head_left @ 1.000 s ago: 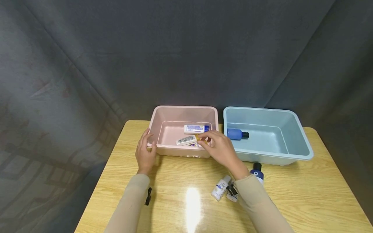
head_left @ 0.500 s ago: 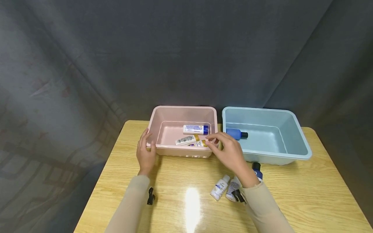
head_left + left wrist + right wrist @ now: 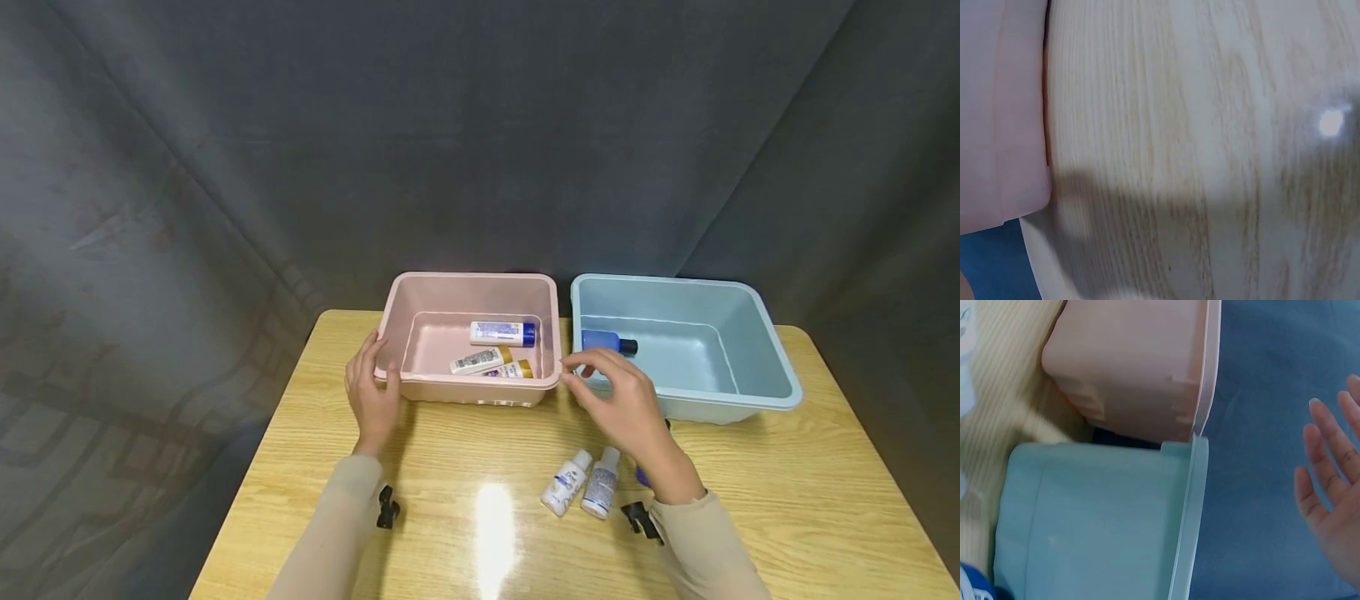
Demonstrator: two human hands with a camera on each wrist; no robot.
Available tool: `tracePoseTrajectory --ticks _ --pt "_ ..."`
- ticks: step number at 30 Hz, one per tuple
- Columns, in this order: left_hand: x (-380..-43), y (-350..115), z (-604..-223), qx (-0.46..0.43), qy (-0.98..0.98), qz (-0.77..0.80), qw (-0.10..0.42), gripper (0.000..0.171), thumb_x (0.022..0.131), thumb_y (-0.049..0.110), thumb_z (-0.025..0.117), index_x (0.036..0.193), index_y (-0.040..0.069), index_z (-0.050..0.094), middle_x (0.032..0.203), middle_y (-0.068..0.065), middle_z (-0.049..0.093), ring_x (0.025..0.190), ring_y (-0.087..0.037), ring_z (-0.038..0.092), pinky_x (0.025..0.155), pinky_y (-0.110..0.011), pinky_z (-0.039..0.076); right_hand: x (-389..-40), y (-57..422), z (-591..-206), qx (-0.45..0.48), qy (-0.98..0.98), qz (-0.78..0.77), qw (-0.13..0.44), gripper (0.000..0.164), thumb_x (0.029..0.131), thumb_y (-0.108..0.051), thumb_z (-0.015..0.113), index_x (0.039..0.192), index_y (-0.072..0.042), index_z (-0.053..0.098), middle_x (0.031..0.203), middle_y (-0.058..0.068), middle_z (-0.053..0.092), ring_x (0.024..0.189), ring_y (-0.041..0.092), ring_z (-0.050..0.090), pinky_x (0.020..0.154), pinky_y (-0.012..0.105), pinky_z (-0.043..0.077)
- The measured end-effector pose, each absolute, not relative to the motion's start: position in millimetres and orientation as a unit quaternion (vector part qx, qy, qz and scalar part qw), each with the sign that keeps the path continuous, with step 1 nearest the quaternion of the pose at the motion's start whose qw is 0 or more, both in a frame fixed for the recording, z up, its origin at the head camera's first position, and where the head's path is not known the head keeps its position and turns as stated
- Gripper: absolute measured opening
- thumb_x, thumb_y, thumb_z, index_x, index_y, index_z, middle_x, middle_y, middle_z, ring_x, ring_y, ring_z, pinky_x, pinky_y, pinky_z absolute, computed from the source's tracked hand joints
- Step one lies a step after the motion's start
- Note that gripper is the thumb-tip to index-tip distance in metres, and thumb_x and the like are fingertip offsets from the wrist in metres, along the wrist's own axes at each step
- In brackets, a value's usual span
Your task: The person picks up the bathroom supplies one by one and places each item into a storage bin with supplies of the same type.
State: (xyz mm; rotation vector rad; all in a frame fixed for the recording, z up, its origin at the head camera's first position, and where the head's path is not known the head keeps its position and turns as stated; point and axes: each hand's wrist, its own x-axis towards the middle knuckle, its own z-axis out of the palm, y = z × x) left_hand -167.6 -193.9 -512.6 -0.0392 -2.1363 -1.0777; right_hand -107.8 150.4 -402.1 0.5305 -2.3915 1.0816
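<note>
My left hand (image 3: 372,402) rests at the front left corner of the pink basin (image 3: 442,389), thumb and fingers touching its rim. My right hand (image 3: 618,400) holds nothing; it hovers over the front left corner of the light blue basin (image 3: 705,406). In the right wrist view, its fingers (image 3: 1329,456) are spread apart. Inside the pink basin lie a white bottle with a blue cap (image 3: 493,333), a white bottle with a gold cap (image 3: 478,362) and a second gold-capped bottle (image 3: 516,369). A blue bottle with a black cap (image 3: 600,340) lies in the blue basin.
Two small white bottles (image 3: 566,485) lie side by side on the wooden table (image 3: 450,475). A dark blue bottle (image 3: 642,477) is mostly hidden under my right forearm. Behind the basins hangs a dark grey curtain (image 3: 465,150).
My right hand has let go of the gold-capped bottle in the pink basin and moved right, out over the blue basin's corner. My left hand has stayed at the pink rim.
</note>
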Motion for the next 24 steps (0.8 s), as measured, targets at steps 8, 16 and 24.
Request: tracePoseTrajectory --ticks 8,16,24 --pt "-166.3 -195.7 -494.6 -0.032 -0.804 -0.43 0.409 0.036 0.087 0.01 0.058 0.122 0.006 0.066 0.139 -0.006 0.058 0.122 -0.035 0.047 0.105 -0.051 0.028 -101.5 173.1 -405.7 0.218 -0.854 0.395 0.259 0.03 0.077 0.003 0.08 0.103 -0.008 0.072 0.097 0.0 0.07 0.084 0.017 0.06 0.076 0.024 0.045" --pt "-171.4 -192.3 -477.2 -0.083 -0.787 -0.435 0.43 0.037 0.086 0.006 0.057 0.121 0.0 0.066 0.136 -0.005 0.061 0.121 -0.032 0.051 0.103 -0.047 0.032 -91.8 181.2 -412.4 0.203 -0.856 0.392 0.27 0.032 0.075 0.006 0.08 0.104 -0.008 0.073 0.098 0.001 0.071 0.082 0.016 0.06 0.072 0.019 0.042" --pt "-168.4 -176.6 -467.6 -0.115 -0.814 -0.398 0.407 0.045 0.082 0.01 0.061 0.125 0.003 0.064 0.133 -0.011 0.061 0.121 -0.033 0.052 0.103 -0.047 0.034 -77.9 187.2 -421.1 0.208 -0.847 0.397 0.285 0.037 0.072 0.01 0.08 0.104 -0.007 0.073 0.097 0.002 0.07 0.084 0.016 0.06 0.073 0.017 0.043"
